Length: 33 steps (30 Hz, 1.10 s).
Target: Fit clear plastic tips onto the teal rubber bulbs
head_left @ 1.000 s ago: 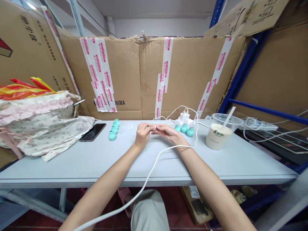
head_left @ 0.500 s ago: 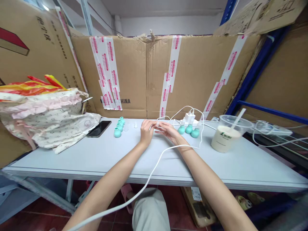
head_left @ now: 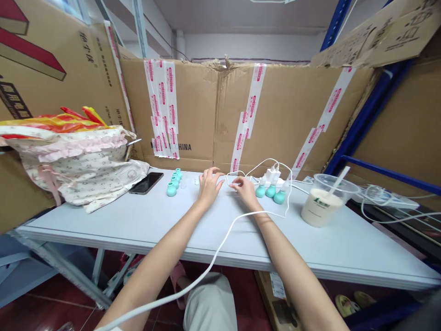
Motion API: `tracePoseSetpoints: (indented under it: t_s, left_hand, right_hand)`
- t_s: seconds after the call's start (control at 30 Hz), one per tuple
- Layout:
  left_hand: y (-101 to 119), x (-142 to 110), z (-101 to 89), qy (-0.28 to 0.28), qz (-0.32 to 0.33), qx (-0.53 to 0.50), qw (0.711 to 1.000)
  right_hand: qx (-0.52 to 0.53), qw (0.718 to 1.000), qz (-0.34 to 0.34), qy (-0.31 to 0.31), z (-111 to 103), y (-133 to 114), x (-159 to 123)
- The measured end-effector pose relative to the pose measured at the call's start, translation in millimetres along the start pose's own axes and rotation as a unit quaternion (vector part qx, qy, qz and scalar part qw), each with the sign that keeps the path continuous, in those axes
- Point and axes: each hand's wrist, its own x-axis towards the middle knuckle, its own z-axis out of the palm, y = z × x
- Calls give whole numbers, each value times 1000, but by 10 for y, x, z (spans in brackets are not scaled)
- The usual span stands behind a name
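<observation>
In the head view, the phone (head_left: 147, 183) lay on the counter (head_left: 155, 216), and just to its right stood four teal bulbs (head_left: 171, 189) with bare necks. Beside them, a little farther from the phone, a clear piece (head_left: 183, 183) stood loose, with another small one near the left hand (head_left: 208, 187). Well to the phone's right, three more teal bulbs (head_left: 271, 191) appeared to carry clear tops (head_left: 285, 185), so by my judgement three looked put together and four did not.

The left hand, between the two groups and right of the phone, had a wide grip, fingers spread, apparently holding nothing. The right hand (head_left: 246, 189), farther right, had a narrow grip; its fingertips were too small in view to tell whether they pinched anything.

Behind the phone and to its right, the cardboard panel (head_left: 198, 110) read "HINA", with preceding print under tape (head_left: 166, 146). Far right of the phone, the drink cup (head_left: 320, 206) bore a green logo, not legible.
</observation>
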Motion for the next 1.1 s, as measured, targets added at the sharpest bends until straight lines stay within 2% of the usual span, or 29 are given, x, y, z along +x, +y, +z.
tracePoseSetpoints:
  t_s: [0.07,0.13,0.27,0.33,0.4,0.5,0.63,0.7,0.8,0.87,0.97,1.1]
  left_hand:
    - [-163,45,-110,-23,-7,69,997]
    - [-394,70,-216,-50,-26,143,988]
    - [-868,39,-305,-114,-129,252,952]
    - [-1013,3,-285,-141,-165,272,938]
    - [-1078,-21,-260,-140,-176,272,936]
    - [-1064,-2,-267,-91,-166,223,956]
    - [-959,127,-351,68,-176,63,980]
    - [-907,186,-386,153,-182,-16,971]
    - [-861,216,-403,242,-187,-91,948]
    - [-854,203,-396,277,-201,-114,932]
    - [-870,176,-381,303,-224,-124,918]
    - [-917,175,-370,299,-251,-123,912]
  right_hand:
    - [-139,988,-61,-29,20,83,-21]
    - [-226,969,-75,-66,37,137,-43]
    - [-309,944,-54,-98,33,143,-68]
    - [-333,937,-38,-93,11,105,-80]
    - [-351,933,-24,-77,-14,50,-99]
    - [-351,935,-41,-29,-25,-48,-135]
    - [-317,941,-121,10,117,-189,-127]
    - [-318,935,-157,-7,290,-260,-65]
    - [-339,923,-174,-57,658,-369,114]
    - [-358,912,-179,-87,926,-439,264]
    - [-408,883,-192,-132,1266,-524,463]
    - [-452,850,-221,-157,1515,-557,614]
